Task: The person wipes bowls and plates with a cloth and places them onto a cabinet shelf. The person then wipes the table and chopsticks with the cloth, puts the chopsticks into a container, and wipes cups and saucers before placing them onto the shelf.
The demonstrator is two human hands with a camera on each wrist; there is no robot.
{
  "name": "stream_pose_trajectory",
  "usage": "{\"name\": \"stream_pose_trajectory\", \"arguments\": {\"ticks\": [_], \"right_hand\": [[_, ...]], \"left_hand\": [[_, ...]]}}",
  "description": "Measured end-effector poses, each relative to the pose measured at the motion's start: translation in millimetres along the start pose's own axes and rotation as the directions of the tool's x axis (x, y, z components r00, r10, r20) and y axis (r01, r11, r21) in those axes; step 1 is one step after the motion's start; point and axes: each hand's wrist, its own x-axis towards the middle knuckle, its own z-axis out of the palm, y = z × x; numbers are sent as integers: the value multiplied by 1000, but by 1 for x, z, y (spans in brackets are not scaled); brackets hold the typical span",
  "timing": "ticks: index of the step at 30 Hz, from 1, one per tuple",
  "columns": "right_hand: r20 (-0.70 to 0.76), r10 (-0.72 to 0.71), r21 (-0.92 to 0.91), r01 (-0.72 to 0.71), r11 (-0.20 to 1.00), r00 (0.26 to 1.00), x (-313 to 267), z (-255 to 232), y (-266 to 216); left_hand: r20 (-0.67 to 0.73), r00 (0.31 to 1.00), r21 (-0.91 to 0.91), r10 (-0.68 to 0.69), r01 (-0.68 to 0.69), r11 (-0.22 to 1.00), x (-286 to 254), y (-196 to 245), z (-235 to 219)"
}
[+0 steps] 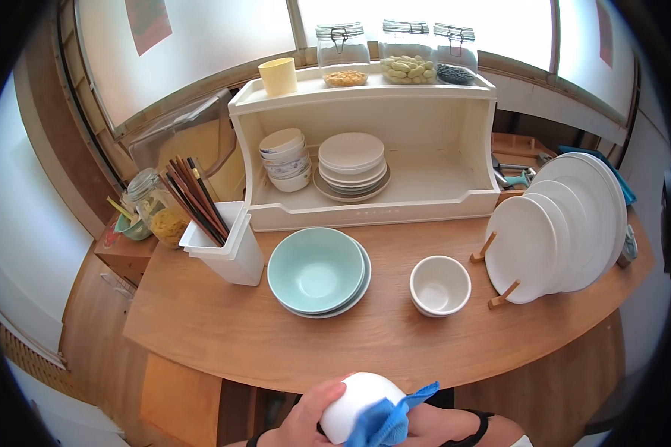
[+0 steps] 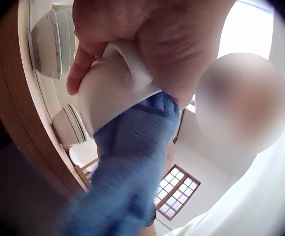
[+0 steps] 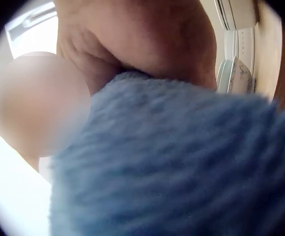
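Note:
At the near edge of the table in the head view, my left hand (image 1: pixel 313 411) grips a white mug (image 1: pixel 359 395). A loop handle shows on the mug (image 2: pixel 105 96) in the left wrist view, under the palm. My right hand (image 1: pixel 443 426) holds a blue cloth (image 1: pixel 384 426) against the mug. From the left wrist, the cloth (image 2: pixel 135 142) covers the mug's opening and hangs down from it. In the right wrist view the cloth (image 3: pixel 177 147) fills the lower part and hides the right fingers.
Pale green bowls (image 1: pixel 317 272), a white cup (image 1: pixel 440 285) and a rack of white plates (image 1: pixel 522 249) stand on the wooden table (image 1: pixel 224 328). A white chopstick holder (image 1: pixel 231 253) is left. Behind, a cream shelf (image 1: pixel 425 134) bears stacked dishes, glass jars (image 1: pixel 406 59) and a yellow cup (image 1: pixel 278 77).

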Motion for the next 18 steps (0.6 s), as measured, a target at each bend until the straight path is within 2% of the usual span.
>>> {"name": "stream_pose_trajectory", "arguments": {"ticks": [1,2,3,4,5,6,7,8,9,10,11,12,14,16,18], "right_hand": [[65,5,236,-20,972,998,1,-5,1],[99,67,411,-102,906,993,-3,-11,-4],[109,62,418,-102,903,992,-9,-15,-4],[57,120,385,-132,913,991,-16,-19,-4],[1,173,352,-162,922,985,-24,-23,-3],[-61,225,321,-194,927,973,-32,-25,-1],[-128,274,292,-228,929,953,-39,-27,1],[-198,320,264,-264,928,927,-44,-27,2],[-270,362,239,-302,923,892,-47,-27,1],[-287,390,397,-262,880,875,-44,-27,-1],[-291,390,400,-259,879,874,-44,-27,1],[-271,393,399,-269,877,879,-44,-27,3],[-256,395,399,-276,874,882,-44,-26,11],[-217,305,356,-216,909,927,-46,-24,21],[-205,291,344,-210,915,934,-43,-24,22]], "left_hand": [[-4,1000,8,-6,6,1000,-9,-3,-6],[13,988,-101,-154,155,983,-26,-10,-17],[42,954,-205,-297,299,932,-36,-12,-23],[-94,893,-353,-441,384,853,-25,-4,-28],[-129,855,-458,-503,399,794,-18,-5,-36],[-208,773,-465,-600,462,756,-10,-5,-50],[-249,717,-561,-651,441,701,-4,-12,-62],[-271,686,-663,-675,376,648,2,-16,-73],[-321,657,-647,-682,374,665,-1,-30,-85],[-312,608,-660,-730,414,627,-3,-38,-100],[-302,555,-673,-775,451,586,-3,-45,-112],[-300,557,-671,-775,454,586,-2,-51,-119],[-282,481,-706,-830,481,519,1,-64,-130],[-286,463,-681,-839,518,518,-3,-84,-140],[-291,445,-654,-847,553,516,-3,-94,-145]]}}
